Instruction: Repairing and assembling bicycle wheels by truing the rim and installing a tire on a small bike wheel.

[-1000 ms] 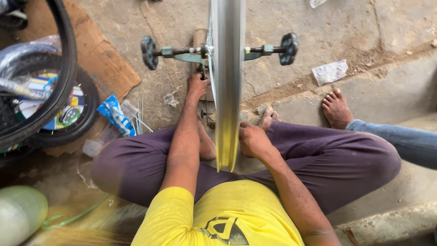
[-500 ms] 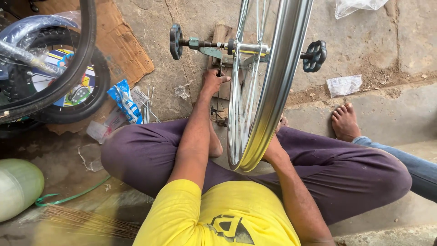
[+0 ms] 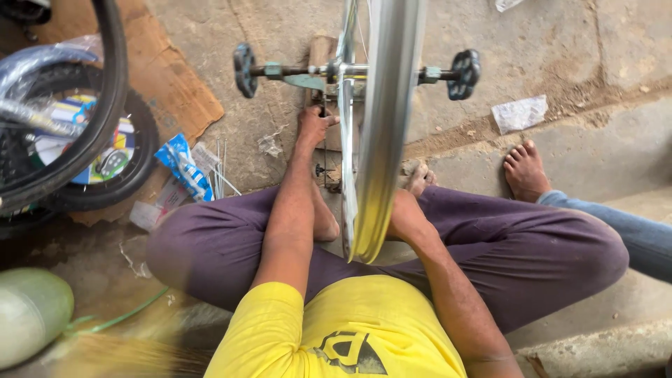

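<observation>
A shiny silver bicycle wheel rim (image 3: 381, 133) stands upright between my crossed legs, its axle (image 3: 336, 70) carrying black knobs (image 3: 245, 68) at each end. My left hand (image 3: 313, 126) reaches forward beside the rim, fingers closed around the spokes near the hub. My right hand (image 3: 404, 213) rests against the near lower edge of the rim, mostly hidden behind it. I sit on the ground in purple trousers and a yellow shirt.
Black tyres (image 3: 91, 140) lie at the left on brown cardboard (image 3: 168, 91). A blue packet (image 3: 183, 164) and loose spokes lie beside my left knee. Another person's bare foot (image 3: 523, 170) stands at the right. A green container (image 3: 28, 315) sits lower left.
The view has shifted and the rim now appears more edge-on and upright. My left hand stays near the hub; my right hand stays at the rim's lower edge.
</observation>
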